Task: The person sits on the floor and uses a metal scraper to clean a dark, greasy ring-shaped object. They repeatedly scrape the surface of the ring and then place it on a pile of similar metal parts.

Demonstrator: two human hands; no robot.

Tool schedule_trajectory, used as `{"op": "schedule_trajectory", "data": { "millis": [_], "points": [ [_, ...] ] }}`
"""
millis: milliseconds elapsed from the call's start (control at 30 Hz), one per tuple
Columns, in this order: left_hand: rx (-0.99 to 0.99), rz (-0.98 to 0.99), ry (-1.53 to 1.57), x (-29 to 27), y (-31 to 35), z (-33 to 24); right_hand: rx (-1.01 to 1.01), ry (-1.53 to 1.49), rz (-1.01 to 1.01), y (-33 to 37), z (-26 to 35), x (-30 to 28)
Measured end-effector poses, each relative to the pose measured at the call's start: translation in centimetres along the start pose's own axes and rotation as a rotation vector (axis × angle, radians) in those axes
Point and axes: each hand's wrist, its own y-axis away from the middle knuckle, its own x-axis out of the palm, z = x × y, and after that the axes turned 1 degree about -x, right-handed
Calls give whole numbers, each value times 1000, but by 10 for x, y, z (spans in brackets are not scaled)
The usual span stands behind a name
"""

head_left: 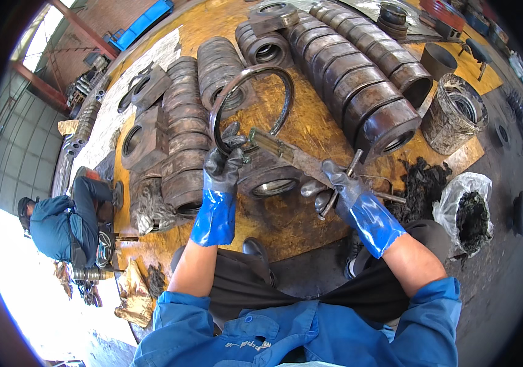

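Note:
My left hand [222, 168], in a black-and-blue rubber glove, grips the lower edge of a dark, shiny metal ring [215, 119] held upright above the floor. A long flat metal bar [301, 160], dirty and greenish at its far end, is in my right hand [344, 186], gloved the same way. Its far end lies close to the ring's lower right; whether they touch I cannot tell. Around the right hand's fingers a thin metal rod [355, 161] sticks up; whether it is held too is unclear. Below the ring sits a thick metal collar [274, 186].
Long rows of heavy, greasy metal collars [344, 73] lie on the yellow-brown floor sheet [261, 220]. To the right stand a grimy bucket [454, 116], a dark heap of rags [423, 186] and a white plastic bag [445, 208]. A person in blue [59, 226] crouches at the left.

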Motion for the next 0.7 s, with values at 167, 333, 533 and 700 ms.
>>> {"op": "schedule_trajectory", "data": {
  "millis": [167, 333, 533, 700],
  "points": [
    [31, 19, -87, -4, 5, -10, 111, -175, -31, -10, 9, -12],
    [78, 0, -124, -1, 5, -11, 202, -136, -197, -12, 19, -10],
    [33, -4, -150, 1, 7, -7, 188, -179, -294, -9, 39, -2],
    [-17, 31, -144, 1, 7, -7, 6, -133, -306, -13, 42, -8]
  ]
}}
